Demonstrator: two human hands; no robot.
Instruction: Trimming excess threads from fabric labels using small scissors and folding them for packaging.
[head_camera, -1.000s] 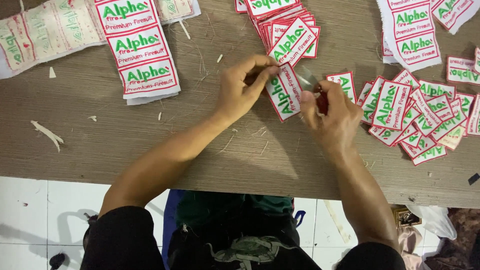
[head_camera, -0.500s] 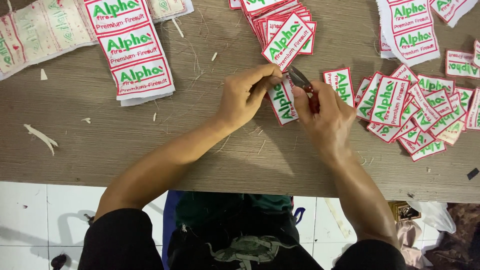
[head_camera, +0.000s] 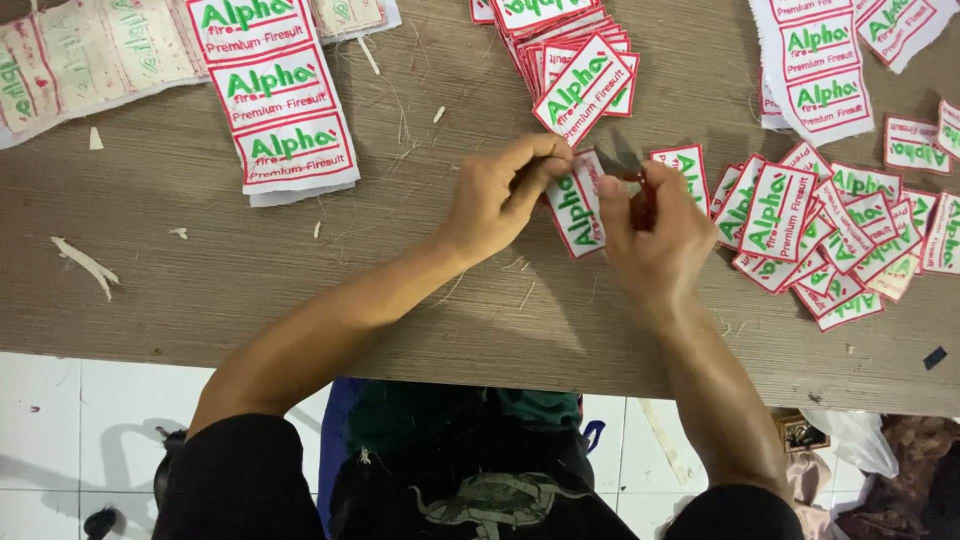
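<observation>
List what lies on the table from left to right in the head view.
Uncut strip of patches → left hand → the patch it holds → small snips in the right hand → loose heap of cut patches. The neat stack sits farther back, above the hands.

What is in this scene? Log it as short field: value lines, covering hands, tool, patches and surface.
left hand: pinches the patch by its edge
right hand: grips the snips, red handle, blades pointing up beside the patch
stack: trimmed patches, above the hands
pile: loose patches, to the right hand's side
strip: uncut patches in a column, upper left
table: wood grain, strewn with threads and fabric scraps
</observation>
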